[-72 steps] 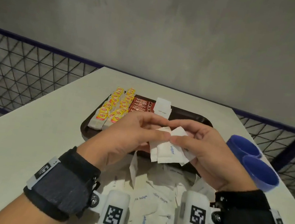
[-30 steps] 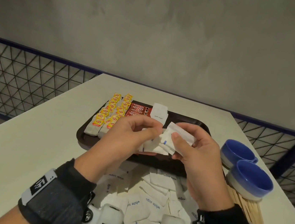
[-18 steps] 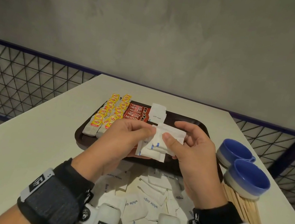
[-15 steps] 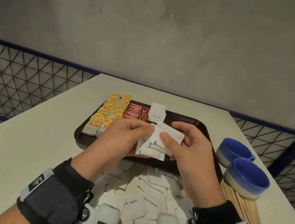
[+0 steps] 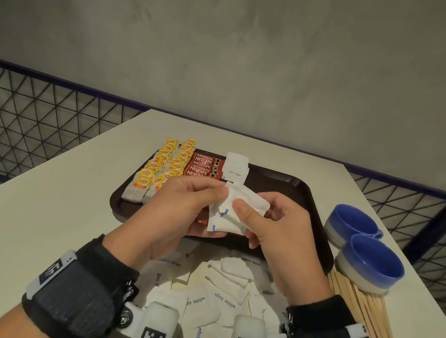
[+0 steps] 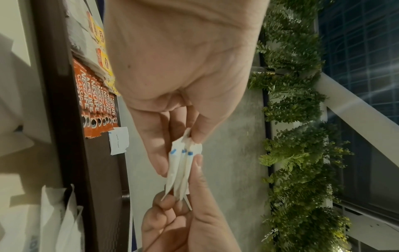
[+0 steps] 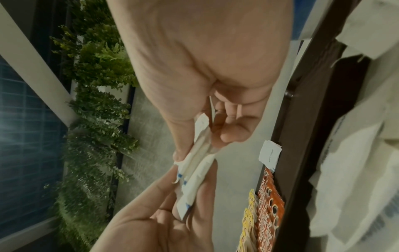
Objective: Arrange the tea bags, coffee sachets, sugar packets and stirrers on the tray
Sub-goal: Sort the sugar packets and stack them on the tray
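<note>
Both hands hold a small stack of white sugar packets (image 5: 229, 214) above the near edge of the dark brown tray (image 5: 302, 191). My left hand (image 5: 183, 209) pinches the stack's left side; my right hand (image 5: 268, 225) pinches its right side with the thumb on top. From the left wrist view the packets (image 6: 181, 168) show edge-on, as they do in the right wrist view (image 7: 194, 172). On the tray lie yellow tea bags (image 5: 164, 166), red coffee sachets (image 5: 202, 166) and a few sugar packets (image 5: 235, 167). Loose sugar packets (image 5: 218, 289) cover the table under my wrists. Wooden stirrers (image 5: 366, 321) lie at the right.
Two blue cups (image 5: 369, 252) stand right of the tray, close to the stirrers. The white table (image 5: 41, 216) is bordered by a black mesh railing (image 5: 40, 118), and a grey wall rises behind it.
Both hands have shifted the held sugar packets, squaring them into a tighter stack, and lifted slightly toward the tray. The view has tilted down, showing the cups and stirrers.
</note>
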Tool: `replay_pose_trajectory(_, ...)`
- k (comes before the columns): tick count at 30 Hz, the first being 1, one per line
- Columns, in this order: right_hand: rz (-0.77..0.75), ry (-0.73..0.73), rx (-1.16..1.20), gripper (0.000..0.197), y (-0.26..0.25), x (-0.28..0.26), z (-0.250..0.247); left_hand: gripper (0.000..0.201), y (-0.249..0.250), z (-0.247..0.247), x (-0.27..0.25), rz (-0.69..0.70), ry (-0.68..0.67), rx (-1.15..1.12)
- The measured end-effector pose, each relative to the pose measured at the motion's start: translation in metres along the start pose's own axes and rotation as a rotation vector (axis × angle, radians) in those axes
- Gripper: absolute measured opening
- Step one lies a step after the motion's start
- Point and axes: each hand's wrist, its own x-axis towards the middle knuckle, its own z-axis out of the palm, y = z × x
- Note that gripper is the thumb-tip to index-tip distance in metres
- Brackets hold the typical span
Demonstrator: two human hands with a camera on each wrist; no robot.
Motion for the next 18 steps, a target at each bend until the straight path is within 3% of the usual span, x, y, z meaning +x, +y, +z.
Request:
replay_pose_trajectory(10,-0.102,-0.002,-0.009,0.022,0.0014,-0.0017,0.0046,0.016,-0.001,-0.0009,0.0016,0.01,0.011,0.025)
replay_pose_trajectory(18,-0.074,0.059,0.004,0.003,0.0019,0.0023,0.0021,0.016,0.0002,0.0018,0.0012,-0.013,-0.011,0.03)
